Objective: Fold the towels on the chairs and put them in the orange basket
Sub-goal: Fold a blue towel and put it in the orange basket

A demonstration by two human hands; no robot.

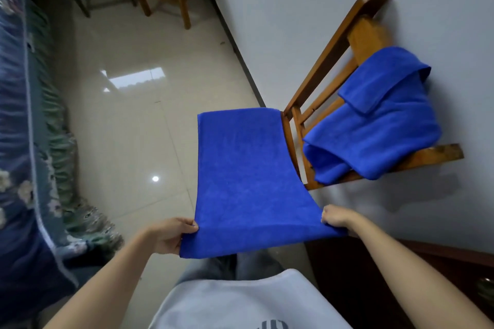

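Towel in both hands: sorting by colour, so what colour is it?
Plain bright blue; the towel shows best in the head view.

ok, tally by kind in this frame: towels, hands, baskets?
Blue terry towels: 2, held towel, draped towel on wooden chair
Bare hands: 2, left hand, right hand
Orange baskets: 0 in view
Total: 4
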